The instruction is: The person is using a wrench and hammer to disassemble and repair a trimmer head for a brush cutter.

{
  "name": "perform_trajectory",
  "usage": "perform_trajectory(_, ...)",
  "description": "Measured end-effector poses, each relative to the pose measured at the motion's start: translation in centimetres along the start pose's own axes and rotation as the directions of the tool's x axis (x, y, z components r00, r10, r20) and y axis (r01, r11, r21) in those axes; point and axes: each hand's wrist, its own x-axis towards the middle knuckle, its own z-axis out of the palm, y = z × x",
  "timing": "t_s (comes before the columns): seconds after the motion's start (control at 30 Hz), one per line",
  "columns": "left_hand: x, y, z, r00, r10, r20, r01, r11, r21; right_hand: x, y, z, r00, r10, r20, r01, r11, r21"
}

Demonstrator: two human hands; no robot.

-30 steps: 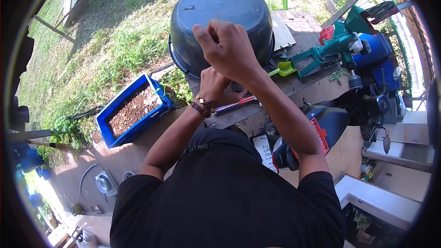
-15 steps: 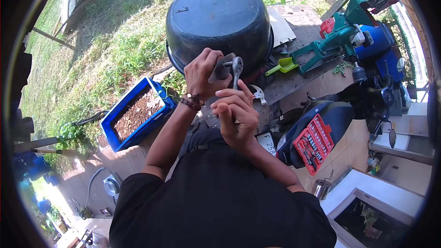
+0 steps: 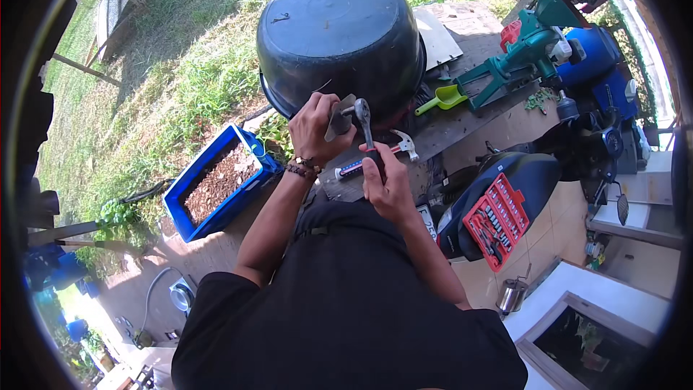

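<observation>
My left hand (image 3: 312,127) is closed round a flat metal plate (image 3: 339,121), in front of a large black tub turned bottom up (image 3: 343,11). The head of a ratchet wrench (image 3: 363,114) meets the plate's right side; its fitting there is too small to make out. Lower down, my right hand (image 3: 386,184) grips the ratchet's dark handle, thumb along it. Behind that hand a claw hammer (image 3: 408,146) lies on the wooden table (image 3: 462,126), partly hidden by my fingers.
A lime-green scoop (image 3: 447,97) and a green machine with a hopper (image 3: 523,50) stand right of the tub. An open red socket set (image 3: 498,220) rests on a motorbike seat (image 3: 530,173). To the left is a blue planter of brown chips (image 3: 193,227).
My right hand, loosely open beside the ratchet before, has wrapped round its handle. The hammer shows more now. The whole view has shifted slightly.
</observation>
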Motion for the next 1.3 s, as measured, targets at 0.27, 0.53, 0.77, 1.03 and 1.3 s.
perform_trajectory(0.27, -3.1, 0.2, -5.6, 0.977, 0.168, 0.131, -0.143, 0.973, -0.183, 0.2, -1.3, -6.8, 0.457, -0.182, 0.871, 0.785, -0.378, -0.491)
perform_trajectory(0.53, -5.9, 1.3, -8.4, 0.985, 0.162, 0.065, -0.144, 0.964, -0.223, 0.3, -3.8, -4.2, 0.591, -0.054, 0.805, 0.515, -0.743, -0.428)
perform_trajectory(0.77, -7.7, 3.1, -7.5, 0.996, 0.094, -0.008, -0.094, 0.993, -0.074, 2.0, -3.6, -6.1, 0.898, -0.016, 0.439, 0.202, 0.902, -0.381)
perform_trajectory(1.03, -8.0, 4.0, -7.3, 0.993, 0.079, -0.089, -0.079, 0.997, 0.006, 5.2, -3.2, 2.1, 0.909, -0.144, -0.39, 0.195, 0.976, 0.096)
perform_trajectory(1.3, -6.6, 3.0, -5.6, 0.985, 0.088, -0.149, -0.088, 0.996, 0.007, 10.3, -6.7, 4.6, 0.939, -0.097, -0.329, 0.078, 0.995, -0.069)
